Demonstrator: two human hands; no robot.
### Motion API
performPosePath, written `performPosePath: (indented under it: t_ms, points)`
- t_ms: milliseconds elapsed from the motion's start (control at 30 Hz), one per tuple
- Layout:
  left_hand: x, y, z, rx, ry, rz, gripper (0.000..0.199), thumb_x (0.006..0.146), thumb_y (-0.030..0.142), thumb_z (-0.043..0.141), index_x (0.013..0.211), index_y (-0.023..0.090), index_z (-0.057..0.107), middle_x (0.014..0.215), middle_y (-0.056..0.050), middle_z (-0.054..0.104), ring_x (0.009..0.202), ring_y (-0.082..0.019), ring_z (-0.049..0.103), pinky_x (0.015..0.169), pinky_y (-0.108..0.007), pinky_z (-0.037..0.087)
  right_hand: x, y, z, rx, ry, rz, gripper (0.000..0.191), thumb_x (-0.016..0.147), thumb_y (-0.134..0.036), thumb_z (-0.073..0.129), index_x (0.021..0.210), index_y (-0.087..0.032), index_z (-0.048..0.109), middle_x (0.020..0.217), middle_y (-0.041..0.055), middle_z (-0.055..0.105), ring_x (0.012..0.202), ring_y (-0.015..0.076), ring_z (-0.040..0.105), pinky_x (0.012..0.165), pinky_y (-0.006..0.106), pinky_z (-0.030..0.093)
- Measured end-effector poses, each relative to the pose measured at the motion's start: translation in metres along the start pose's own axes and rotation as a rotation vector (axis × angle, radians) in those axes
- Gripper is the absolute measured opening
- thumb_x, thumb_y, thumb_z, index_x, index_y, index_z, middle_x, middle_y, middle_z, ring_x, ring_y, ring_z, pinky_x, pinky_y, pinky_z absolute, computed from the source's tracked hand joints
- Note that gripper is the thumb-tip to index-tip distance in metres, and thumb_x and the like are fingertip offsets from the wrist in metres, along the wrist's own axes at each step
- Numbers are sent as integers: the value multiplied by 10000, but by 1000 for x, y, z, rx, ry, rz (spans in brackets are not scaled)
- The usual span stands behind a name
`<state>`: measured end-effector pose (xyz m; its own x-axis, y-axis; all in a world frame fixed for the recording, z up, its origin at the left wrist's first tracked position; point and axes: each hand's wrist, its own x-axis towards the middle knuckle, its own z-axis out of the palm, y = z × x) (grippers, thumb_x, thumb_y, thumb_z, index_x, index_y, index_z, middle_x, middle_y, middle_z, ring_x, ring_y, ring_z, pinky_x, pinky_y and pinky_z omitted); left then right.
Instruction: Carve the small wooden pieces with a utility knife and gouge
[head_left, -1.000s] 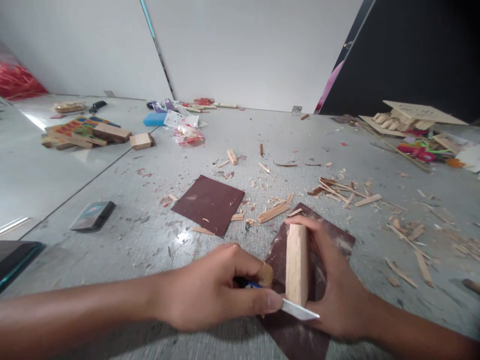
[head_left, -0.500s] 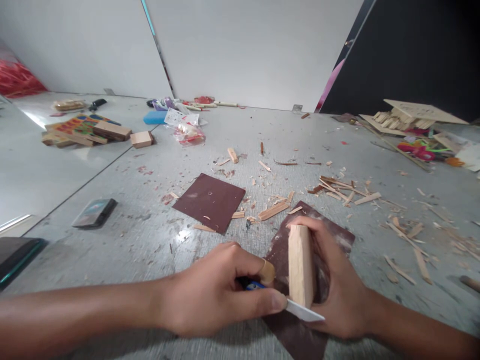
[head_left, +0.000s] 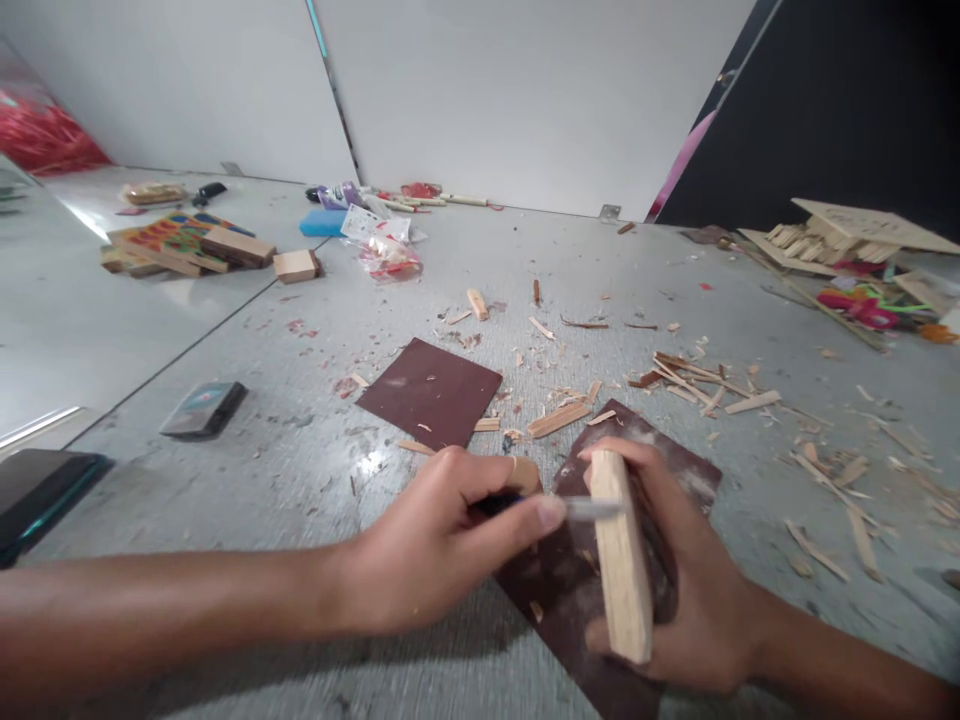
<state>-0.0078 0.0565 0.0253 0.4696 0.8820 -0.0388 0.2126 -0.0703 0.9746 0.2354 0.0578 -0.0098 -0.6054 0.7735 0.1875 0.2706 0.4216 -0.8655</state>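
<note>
One blurred knife (head_left: pixel 590 508) clasped by left grip (head_left: pixel 442 540), handle (head_left: pixel 501 502) mostly hidden; right grip (head_left: pixel 706 592) clutches wooden block (head_left: pixel 624 585)

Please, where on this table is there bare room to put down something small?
The roomiest patch, though specked, lies between the small flat box, the left forearm and the square brown sheet. Wood shavings crowd the right hand's right side; wood blocks crowd the back left.

Bare forearms (head_left: pixel 225 600), tan finger wrap (head_left: pixel 524 474), left hand (head_left: pixel 435 545)
</note>
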Motion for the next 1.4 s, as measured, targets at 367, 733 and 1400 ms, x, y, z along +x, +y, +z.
performPosePath:
  t_ms: [367, 733, 1400]
  points:
    - [-8, 6, -2, 4, -165, 129, 358, 1012, 369, 545, 721, 161, 534, 644, 36, 455, 605, -92, 402, 551, -226, 324, 4, -6, 5, -72, 102, 43, 933, 626, -284, 861, 1387, -328, 324, 1040, 34, 568, 805, 233, 605, 679, 357, 537]
    - [-7, 2, 1, 194, -361, 89, 369, 993, 410, 568, 719, 164, 554, 615, 39, 432, 583, -96, 410, 535, -252, 293, 1, -4, 5, -128, 125, 29, 942, 638, -233, 826, 1428, -318, 319, 1282, 102, 550, 1127, 343, 607, 830, 403, 539]
    - [19, 1, -27, 18, 154, 104, 423, 1024, 392, 507, 669, 177, 424, 647, 64, 339, 591, -87, 287, 551, -245, 252, 0, -2, 9, -327, 238, 38, 939, 630, -248, 826, 1415, -325, 315, 1290, 112, 519, 1078, 350, 592, 871, 488, 504]
